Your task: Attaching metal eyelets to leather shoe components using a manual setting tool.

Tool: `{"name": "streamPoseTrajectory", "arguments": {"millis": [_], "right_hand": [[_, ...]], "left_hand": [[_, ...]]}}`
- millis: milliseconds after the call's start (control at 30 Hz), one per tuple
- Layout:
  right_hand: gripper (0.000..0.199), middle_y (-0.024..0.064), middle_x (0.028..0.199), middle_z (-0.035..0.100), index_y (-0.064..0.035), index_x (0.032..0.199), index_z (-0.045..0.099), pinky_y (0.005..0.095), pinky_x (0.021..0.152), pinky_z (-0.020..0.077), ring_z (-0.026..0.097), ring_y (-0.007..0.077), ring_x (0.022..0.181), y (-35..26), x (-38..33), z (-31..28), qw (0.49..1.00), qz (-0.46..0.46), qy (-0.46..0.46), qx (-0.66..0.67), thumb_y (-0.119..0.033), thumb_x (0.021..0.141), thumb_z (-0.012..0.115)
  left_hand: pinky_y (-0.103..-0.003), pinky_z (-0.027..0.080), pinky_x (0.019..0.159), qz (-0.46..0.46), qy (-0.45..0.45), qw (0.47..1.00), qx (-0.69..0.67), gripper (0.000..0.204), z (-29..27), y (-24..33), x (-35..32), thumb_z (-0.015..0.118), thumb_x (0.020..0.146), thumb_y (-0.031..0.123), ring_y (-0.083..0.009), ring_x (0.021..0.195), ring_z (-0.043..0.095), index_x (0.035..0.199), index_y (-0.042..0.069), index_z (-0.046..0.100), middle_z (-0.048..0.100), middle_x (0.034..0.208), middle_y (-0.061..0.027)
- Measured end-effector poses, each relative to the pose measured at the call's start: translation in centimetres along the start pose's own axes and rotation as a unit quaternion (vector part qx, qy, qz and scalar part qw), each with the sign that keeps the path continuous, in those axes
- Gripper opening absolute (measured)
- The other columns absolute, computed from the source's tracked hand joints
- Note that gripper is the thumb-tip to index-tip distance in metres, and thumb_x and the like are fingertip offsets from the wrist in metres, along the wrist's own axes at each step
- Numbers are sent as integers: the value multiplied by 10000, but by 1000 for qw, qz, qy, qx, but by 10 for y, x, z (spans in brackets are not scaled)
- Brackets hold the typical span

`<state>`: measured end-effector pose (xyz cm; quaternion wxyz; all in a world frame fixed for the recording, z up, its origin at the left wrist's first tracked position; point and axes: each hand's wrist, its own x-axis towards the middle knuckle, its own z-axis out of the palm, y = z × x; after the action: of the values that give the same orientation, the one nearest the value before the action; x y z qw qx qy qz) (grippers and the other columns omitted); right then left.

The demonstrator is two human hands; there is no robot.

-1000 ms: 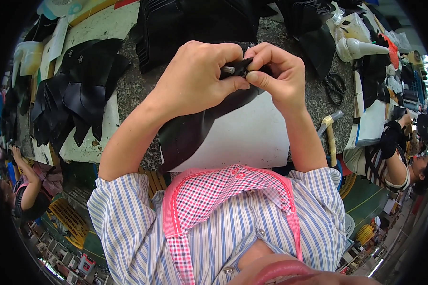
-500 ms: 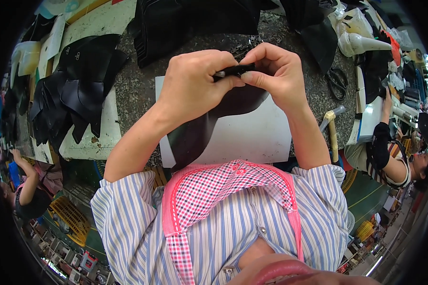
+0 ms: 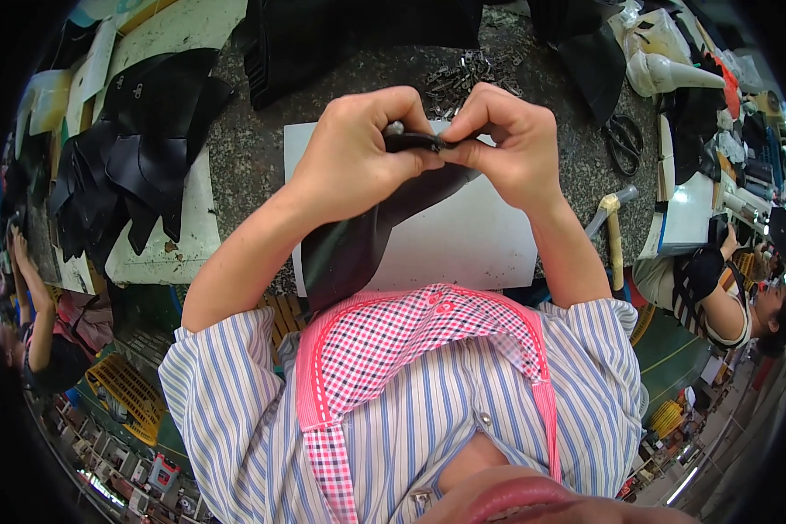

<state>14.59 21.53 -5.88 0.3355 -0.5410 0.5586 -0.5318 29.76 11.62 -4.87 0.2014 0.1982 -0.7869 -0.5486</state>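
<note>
My left hand (image 3: 358, 162) and right hand (image 3: 506, 144) pinch the top edge of a black leather piece (image 3: 358, 240), held above the white sheet (image 3: 472, 236) on the speckled surface (image 3: 253, 148). Fingertips should press close together, keeping the edge aligned.

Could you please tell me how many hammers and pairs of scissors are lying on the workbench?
2: one pair of scissors right of the right hand, and one hammer at the bench's right edge. Others may be hidden.
</note>
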Motion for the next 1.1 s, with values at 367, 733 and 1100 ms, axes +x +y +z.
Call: {"name": "streamPoseTrajectory", "arguments": {"millis": [367,733,1100], "right_hand": [[180,60,836,537,-38,743,621,242,632,443,543,166,757,2,-7,2,973,-168,85,-134,9,592,707],[152,65,875,567,-27,714,623,225,609,440,553,139,723,13,-19,11,973,-135,147,-112,35,599,700],[134,81,915,552,-19,721,602,230,684,433,552,133,747,16,-20,8,996,-52,74,-26,32,619,672]], "left_hand": [[-171,440,549,-167,-40,972,-160,230,-3,6,2,742,617,84,-56,610,545,753,6,574,569,665,-4],[-173,423,549,-165,-7,974,-157,213,5,5,-2,741,616,97,-54,611,540,734,8,587,575,658,-7],[-184,418,575,-120,-25,978,-168,170,8,-1,-7,730,629,70,-49,621,531,735,3,615,597,673,-5]]}}
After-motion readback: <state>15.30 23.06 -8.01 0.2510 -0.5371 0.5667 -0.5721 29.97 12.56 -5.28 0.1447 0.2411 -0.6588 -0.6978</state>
